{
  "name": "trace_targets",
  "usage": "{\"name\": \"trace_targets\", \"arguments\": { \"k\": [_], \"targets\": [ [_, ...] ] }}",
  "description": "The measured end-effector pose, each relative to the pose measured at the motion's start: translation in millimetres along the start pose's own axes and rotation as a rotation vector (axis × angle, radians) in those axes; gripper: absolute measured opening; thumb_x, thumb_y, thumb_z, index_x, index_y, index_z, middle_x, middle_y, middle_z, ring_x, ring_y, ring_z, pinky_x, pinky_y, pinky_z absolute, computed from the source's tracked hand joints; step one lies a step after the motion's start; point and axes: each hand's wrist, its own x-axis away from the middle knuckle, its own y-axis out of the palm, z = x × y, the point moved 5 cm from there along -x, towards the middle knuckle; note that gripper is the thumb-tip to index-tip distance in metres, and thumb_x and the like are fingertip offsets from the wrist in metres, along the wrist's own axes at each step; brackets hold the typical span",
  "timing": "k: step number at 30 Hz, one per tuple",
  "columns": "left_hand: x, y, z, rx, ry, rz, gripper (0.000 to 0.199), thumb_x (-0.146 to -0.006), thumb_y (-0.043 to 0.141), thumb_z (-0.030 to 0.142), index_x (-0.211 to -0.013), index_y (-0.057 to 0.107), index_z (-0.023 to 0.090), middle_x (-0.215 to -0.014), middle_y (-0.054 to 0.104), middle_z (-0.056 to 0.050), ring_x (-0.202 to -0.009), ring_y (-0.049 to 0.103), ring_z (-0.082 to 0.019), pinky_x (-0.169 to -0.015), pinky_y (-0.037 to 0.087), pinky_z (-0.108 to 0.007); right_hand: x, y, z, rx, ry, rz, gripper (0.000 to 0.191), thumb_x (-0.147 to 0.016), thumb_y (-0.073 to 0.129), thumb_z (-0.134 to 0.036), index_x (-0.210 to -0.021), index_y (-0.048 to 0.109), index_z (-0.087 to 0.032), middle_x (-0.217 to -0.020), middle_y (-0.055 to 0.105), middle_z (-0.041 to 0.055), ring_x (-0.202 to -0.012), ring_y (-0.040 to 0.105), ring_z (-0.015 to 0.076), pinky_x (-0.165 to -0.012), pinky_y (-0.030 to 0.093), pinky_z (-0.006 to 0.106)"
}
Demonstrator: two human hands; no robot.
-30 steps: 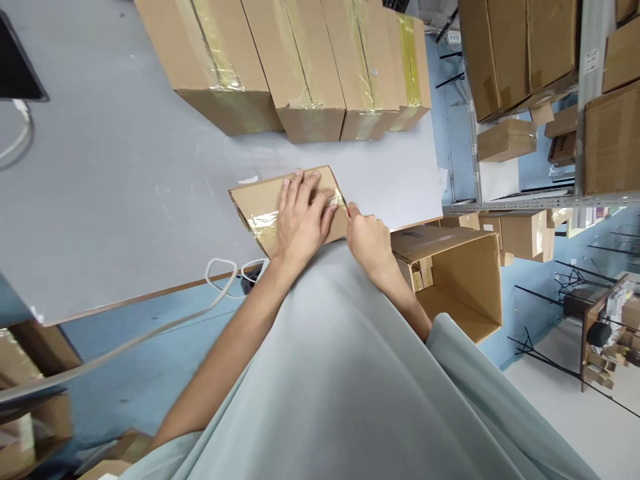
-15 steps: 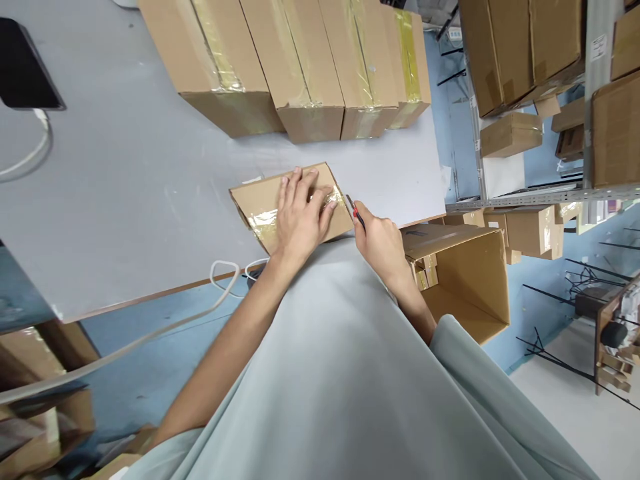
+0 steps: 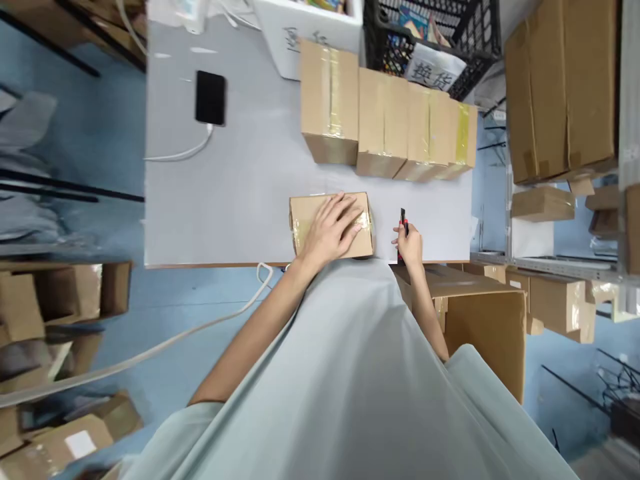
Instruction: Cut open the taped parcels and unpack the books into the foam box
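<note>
A small cardboard box (image 3: 313,208) with clear tape over its ends lies at the front edge of the table. My left hand (image 3: 330,230) rests flat on its top with the fingers spread. To the right of the box, my right hand (image 3: 411,245) grips a red and black box cutter (image 3: 403,217) above the table edge. The cutter points away from me and is apart from the box. Part of its handle is hidden by my fingers.
Behind the box stands a row of several taped cartons (image 3: 330,93). A black crate (image 3: 450,40) and a white bin (image 3: 285,40) sit farther back. A phone (image 3: 210,98) with a white cable lies left. A large open carton (image 3: 485,333) is below the table at right.
My right hand has moved the box cutter away from the box's right end, out to the right. The box now lies straighter along the table edge. The view has shifted and shows more table.
</note>
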Motion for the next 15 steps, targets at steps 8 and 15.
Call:
{"name": "trace_targets", "arguments": {
  "k": [8,15],
  "targets": [
    [78,-79.7,-46,-0.020,-0.224,0.202,0.057,-0.121,0.040,0.056,-0.165,0.069,0.033,-0.174,0.061,-0.012,-0.166,0.052,-0.037,-0.138,0.042,-0.065,-34,82,12,-0.373,0.095,-0.273,0.036,-0.115,0.061,-0.056,-0.114,0.066,-0.020,-0.117,0.088,0.0147,-0.080,0.084,0.0191,-0.066,0.064,0.027],
    [75,-52.9,-12,0.015,-0.303,0.149,0.063,-0.109,0.066,0.063,-0.160,0.072,0.027,-0.171,0.062,-0.015,-0.157,0.058,-0.042,-0.136,0.046,-0.064,-27,59,-20,-0.044,-0.242,-0.067,0.043,-0.118,0.045,-0.059,-0.120,0.071,-0.024,-0.124,0.087,0.0175,-0.114,0.083,0.0312,-0.093,0.063,0.039]
  ]
}}
